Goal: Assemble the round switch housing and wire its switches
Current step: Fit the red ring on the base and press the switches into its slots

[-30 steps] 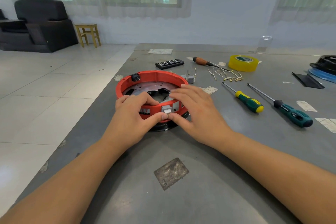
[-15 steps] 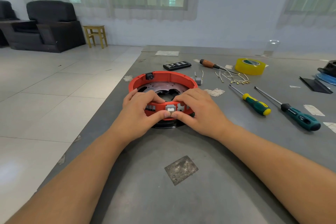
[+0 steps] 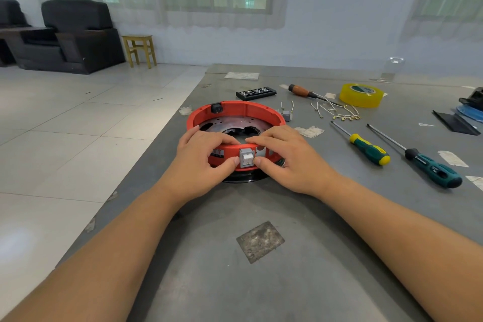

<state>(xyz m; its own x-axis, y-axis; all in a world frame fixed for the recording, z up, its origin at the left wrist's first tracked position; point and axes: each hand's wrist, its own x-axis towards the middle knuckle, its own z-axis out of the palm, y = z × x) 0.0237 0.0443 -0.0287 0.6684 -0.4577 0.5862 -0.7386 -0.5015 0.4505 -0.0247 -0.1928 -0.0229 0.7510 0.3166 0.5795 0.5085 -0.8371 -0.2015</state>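
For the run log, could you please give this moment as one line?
left hand: grips red housing | right hand: grips housing | thumbs: flank white rocker switch in near wall | screwdrivers: untouched

Both hands, left hand (image 3: 198, 162) and right hand (image 3: 285, 162), grip the red housing (image 3: 235, 112) on the desk (image 3: 261, 282), thumbs flanking a grey switch (image 3: 247, 157).

I see bare grey table (image 3: 261, 282) between my forearms, open for passing. To the right, two screwdrivers (image 3: 371, 150) (image 3: 431, 168) lie well apart from the red housing (image 3: 235, 112). Behind it, a loose switch (image 3: 286, 115), terminal wires (image 3: 337, 112) and tape roll (image 3: 361, 95) crowd the way.
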